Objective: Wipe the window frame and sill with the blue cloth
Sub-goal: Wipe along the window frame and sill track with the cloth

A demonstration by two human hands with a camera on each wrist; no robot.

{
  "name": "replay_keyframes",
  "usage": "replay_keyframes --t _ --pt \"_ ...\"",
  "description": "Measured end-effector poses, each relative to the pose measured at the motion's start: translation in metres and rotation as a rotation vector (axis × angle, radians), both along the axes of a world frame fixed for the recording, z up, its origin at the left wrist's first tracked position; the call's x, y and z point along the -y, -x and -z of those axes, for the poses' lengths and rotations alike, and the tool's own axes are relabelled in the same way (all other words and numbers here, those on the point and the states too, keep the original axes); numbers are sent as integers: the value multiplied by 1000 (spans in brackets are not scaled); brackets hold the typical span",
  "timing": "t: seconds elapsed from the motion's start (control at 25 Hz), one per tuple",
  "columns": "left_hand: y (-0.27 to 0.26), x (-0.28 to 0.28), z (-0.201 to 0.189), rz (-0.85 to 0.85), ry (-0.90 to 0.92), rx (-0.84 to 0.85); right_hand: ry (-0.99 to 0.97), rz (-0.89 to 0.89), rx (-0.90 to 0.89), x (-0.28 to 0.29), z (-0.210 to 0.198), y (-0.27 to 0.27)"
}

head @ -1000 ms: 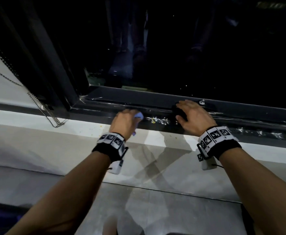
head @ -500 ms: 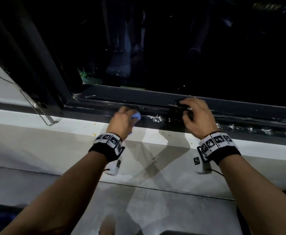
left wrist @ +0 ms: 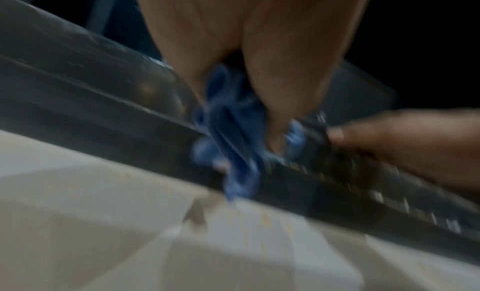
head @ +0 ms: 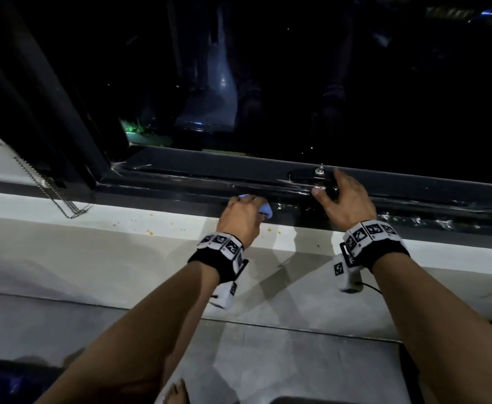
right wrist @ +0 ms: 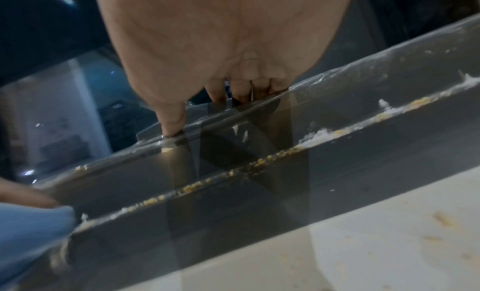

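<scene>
Blue cloth (head: 265,210) bunched in left hand (head: 240,219), pressed on window frame (head: 180,182).

Showing night-dark glass (head: 297,68) above, faintly reflecting a lit room. Hanging at left, a bead chain (head: 43,188). Lying below, grey floor tiles (head: 268,360).

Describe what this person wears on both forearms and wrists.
Both forearms are bare, with no sleeves. The left hand and right hand each have a black wristband topped by a row of white tiles printed with black square markers. A small white camera block, also marked, hangs under each wrist, and a thin black cable trails from the right one.
</scene>
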State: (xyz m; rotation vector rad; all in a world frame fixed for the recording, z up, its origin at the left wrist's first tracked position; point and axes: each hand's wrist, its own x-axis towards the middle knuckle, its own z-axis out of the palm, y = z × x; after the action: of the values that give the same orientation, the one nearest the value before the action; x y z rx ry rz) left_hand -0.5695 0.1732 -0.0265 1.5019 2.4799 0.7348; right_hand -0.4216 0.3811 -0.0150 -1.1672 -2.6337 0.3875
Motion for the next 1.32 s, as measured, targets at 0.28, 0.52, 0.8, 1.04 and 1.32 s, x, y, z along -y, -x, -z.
replay_keyframes --t 0.28,0.52,0.8,1.04,1.32 --pt "44 28 1 -237 -154 91 -13 -55 54 -5 3 -5" --pt "3 -9 27 -164 86 -126 -39 -65 57 -10 8 -6" --pt "27 3 -3 -321 -212 232 -61 -95 46 -14 14 -7" --pt "12 -9 5 -256 -219 158 -84 -136 70 -19 15 -13" --pt "-5 -19 15 -169 -114 -121 -75 -152 71 -18 12 -16"
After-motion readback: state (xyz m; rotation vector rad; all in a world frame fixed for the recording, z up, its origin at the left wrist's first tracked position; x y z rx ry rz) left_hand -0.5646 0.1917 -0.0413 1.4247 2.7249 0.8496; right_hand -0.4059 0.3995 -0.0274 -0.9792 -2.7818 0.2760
